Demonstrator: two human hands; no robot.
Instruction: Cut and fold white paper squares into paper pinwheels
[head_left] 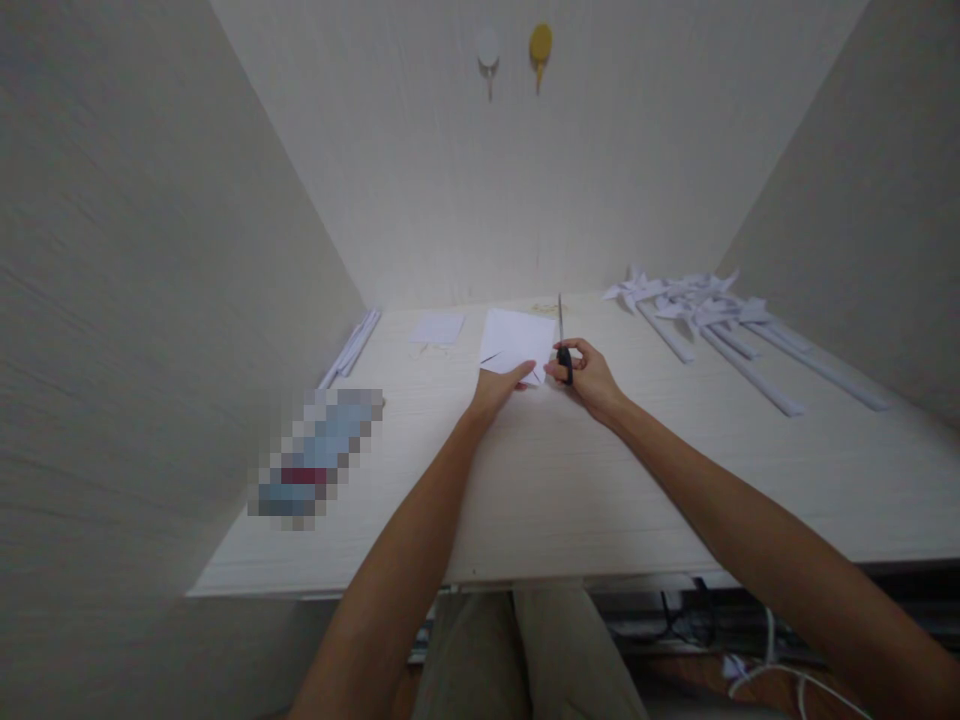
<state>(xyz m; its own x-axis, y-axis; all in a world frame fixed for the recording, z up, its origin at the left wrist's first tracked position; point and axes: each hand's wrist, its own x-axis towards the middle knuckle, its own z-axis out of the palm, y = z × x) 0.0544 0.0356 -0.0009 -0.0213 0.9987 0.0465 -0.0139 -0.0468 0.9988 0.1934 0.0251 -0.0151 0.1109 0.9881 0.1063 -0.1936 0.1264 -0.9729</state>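
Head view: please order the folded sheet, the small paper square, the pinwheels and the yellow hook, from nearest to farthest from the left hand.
1. Folded sheet: under the left hand.
2. Small paper square: left, toward the back.
3. Pinwheels: far right.
4. Yellow hook: high on the back wall.

**Both arms stretched forward, hands close together**

Both bare forearms reach out from the bottom of the view and converge toward the middle. The left hand [499,385] lies palm down, fingers extended forward and flat, wrist straight. The right hand [589,375] sits just beside it, turned slightly inward, its fingers curled closed in a grip with the thumb on top. The two hands are near each other but not touching.
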